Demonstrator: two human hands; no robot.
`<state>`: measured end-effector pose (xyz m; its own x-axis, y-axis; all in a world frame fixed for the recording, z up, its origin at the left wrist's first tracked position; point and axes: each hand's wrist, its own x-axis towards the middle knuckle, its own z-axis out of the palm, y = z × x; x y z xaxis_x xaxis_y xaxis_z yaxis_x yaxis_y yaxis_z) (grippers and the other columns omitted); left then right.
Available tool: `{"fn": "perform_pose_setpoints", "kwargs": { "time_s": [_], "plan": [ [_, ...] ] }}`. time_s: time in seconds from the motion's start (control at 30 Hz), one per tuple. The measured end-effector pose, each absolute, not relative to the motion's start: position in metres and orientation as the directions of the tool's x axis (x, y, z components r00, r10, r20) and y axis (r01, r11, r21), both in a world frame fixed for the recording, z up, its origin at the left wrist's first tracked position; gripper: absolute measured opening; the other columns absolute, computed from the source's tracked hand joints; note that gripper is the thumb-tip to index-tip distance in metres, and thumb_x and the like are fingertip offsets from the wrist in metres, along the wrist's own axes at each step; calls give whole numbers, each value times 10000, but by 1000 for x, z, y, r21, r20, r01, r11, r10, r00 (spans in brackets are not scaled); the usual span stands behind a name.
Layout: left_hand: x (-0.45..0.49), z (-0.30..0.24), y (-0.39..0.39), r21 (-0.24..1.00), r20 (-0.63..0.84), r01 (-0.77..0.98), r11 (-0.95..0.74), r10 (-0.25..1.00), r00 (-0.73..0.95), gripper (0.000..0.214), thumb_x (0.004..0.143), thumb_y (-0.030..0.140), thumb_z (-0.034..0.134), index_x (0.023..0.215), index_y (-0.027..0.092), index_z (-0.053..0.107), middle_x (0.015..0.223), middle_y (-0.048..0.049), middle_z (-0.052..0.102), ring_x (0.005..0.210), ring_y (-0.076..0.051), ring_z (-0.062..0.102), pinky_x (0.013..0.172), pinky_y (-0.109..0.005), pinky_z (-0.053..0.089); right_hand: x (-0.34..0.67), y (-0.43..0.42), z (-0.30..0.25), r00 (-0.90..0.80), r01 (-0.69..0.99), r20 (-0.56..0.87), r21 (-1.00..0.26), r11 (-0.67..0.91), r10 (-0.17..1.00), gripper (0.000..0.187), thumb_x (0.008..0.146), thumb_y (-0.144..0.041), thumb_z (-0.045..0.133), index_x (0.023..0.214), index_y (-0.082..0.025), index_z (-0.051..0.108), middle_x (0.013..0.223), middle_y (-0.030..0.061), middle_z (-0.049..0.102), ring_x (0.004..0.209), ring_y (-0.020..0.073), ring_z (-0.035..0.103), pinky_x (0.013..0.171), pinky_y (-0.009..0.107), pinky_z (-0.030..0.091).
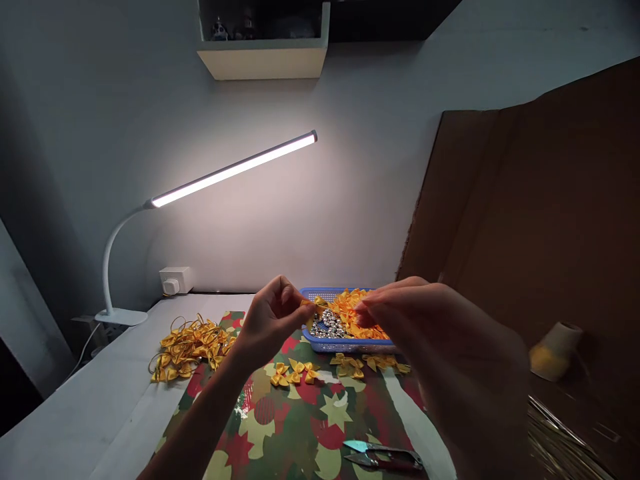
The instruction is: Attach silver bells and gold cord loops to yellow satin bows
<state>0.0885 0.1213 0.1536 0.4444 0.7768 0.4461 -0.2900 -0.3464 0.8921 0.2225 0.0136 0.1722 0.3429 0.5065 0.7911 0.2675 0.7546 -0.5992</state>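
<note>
Yellow satin bow [311, 308] pinched above blue basket [320, 294]

Hands: 2. Left hand [273, 320] closed in a pinch, gripping one end of the bow. Right hand [450, 347] half closed, fingertips [364, 308] just right of the bow; contact cannot be determined. The bow lies between both hands, over the basket's near corner.

Basket: 1, plastic mesh, rectangular, holding many ribbon bows [355, 310] and silver metal pieces [327, 323]. Printed sheet [265, 427]: 1, patterned red and green, with about 8 loose bows [295, 373] in a row. Heap: 1, bows with gold elastic loops [187, 350], left of the sheet. Snips [383, 457]: 1 pair, steel blades, on the sheet's lower right.
</note>
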Motion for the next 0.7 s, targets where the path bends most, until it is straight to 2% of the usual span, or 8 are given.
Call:
{"fn": "perform_pose_setpoints", "kwargs": {
  "time_s": [0.33, 0.7],
  "plan": [
    [89, 151, 124, 896, 438, -279, -346, 796, 417, 385, 672, 191, 725, 607, 186, 345, 577, 50, 535, 515, -50, 442, 486, -176, 383, 215, 1, 176, 410, 212, 754, -626, 750, 514, 164, 800, -133, 638, 719, -263, 695, 660, -30, 653, 619, 104, 614, 540, 177, 529],
    [90, 152, 123, 894, 439, -293, -340, 800, 409, 396, 662, 179, 723, 599, 190, 332, 557, 69, 500, 511, -49, 449, 486, -176, 386, 217, -4, 177, 443, 154, 690, -688, 709, 573, 132, 801, -245, 666, 670, -265, 663, 650, -33, 642, 601, 106, 608, 537, 171, 534]
  ]
}}
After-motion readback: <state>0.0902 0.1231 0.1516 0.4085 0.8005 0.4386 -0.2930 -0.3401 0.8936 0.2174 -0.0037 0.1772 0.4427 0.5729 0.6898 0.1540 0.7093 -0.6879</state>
